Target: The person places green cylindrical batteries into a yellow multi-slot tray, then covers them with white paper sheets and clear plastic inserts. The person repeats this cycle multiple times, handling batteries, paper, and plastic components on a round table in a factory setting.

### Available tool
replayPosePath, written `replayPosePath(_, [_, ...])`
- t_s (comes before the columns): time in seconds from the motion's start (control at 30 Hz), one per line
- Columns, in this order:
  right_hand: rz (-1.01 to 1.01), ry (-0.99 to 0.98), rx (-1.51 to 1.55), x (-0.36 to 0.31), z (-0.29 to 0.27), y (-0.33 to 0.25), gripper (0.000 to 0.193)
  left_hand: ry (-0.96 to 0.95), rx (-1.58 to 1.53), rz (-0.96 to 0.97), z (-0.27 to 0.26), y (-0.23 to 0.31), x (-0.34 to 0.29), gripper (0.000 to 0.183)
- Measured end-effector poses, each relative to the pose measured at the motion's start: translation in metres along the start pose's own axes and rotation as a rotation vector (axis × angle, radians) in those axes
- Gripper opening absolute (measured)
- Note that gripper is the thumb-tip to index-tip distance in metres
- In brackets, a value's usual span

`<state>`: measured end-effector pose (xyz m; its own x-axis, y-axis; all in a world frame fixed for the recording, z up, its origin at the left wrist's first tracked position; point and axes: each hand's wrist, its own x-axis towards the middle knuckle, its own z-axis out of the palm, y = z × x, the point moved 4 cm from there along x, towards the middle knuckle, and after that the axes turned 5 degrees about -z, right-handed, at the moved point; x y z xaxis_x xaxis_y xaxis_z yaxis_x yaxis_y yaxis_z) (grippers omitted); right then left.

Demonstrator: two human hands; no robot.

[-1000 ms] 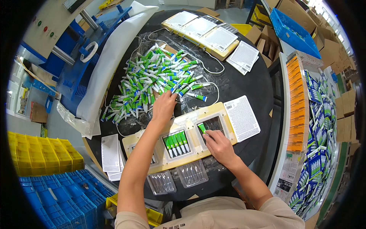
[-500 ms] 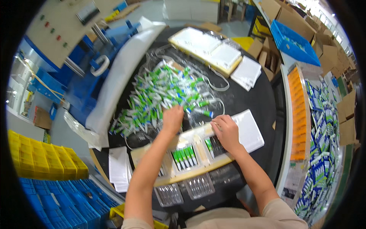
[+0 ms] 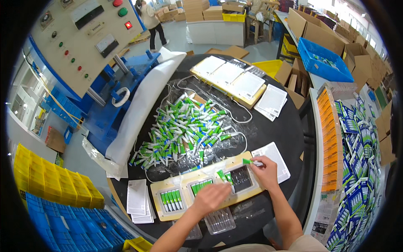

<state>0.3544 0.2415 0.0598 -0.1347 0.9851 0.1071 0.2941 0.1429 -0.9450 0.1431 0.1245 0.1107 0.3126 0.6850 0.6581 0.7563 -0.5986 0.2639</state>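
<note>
My left hand (image 3: 212,196) reaches over the middle of a long cream holder (image 3: 201,171), its fingers closed on a small green-and-white tube (image 3: 229,179) at the right-hand clear plastic tray (image 3: 242,177). Another green tube (image 3: 221,174) lies beside it. At the holder's right end my right hand (image 3: 266,171) pinches a green-and-white tube (image 3: 248,161) above the frame. Several tubes (image 3: 171,200) lie side by side in the left tray. The middle tray's tubes (image 3: 200,186) are partly covered by my left hand. Beyond the holder lies a large heap of loose tubes (image 3: 184,130).
White cards (image 3: 273,157) lie right of the holder, more cards (image 3: 137,197) left. Clear trays (image 3: 220,221) sit at the near edge. A second holder (image 3: 228,80) stands at the back of the black table (image 3: 281,130). Blue machinery (image 3: 105,122) is at left; a person (image 3: 150,21) is beyond.
My left hand has come from the heap down to the holder's trays. My right hand has risen off the right tray and now shows a tube. The view has tilted up.
</note>
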Motion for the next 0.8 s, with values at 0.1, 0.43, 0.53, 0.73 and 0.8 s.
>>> replayPosePath(0.1, [0.118, 0.023, 0.295, -0.041, -0.006, 0.005, 0.021, -0.166, 0.154, 0.14, 0.014, 0.042, -0.01, 0.025])
replayPosePath(0.43, [-0.382, 0.089, -0.227, -0.059, 0.011, -0.007, 0.021, -0.174, 0.183, 0.091, 0.044, 0.033, -0.009, 0.026])
replayPosePath(0.53, [-0.434, 0.101, -0.288, -0.055, 0.018, -0.007, 0.02, -0.188, 0.153, 0.103, 0.052, 0.03, -0.01, 0.028])
replayPosePath(0.73, [-0.544, 0.095, -0.428, -0.054, 0.033, -0.01, 0.019, -0.219, 0.144, 0.109, 0.057, 0.02, -0.019, 0.028])
replayPosePath(0.8, [-0.555, 0.067, -0.436, -0.056, 0.037, -0.01, 0.017, -0.218, 0.129, 0.102, 0.055, 0.017, -0.021, 0.027])
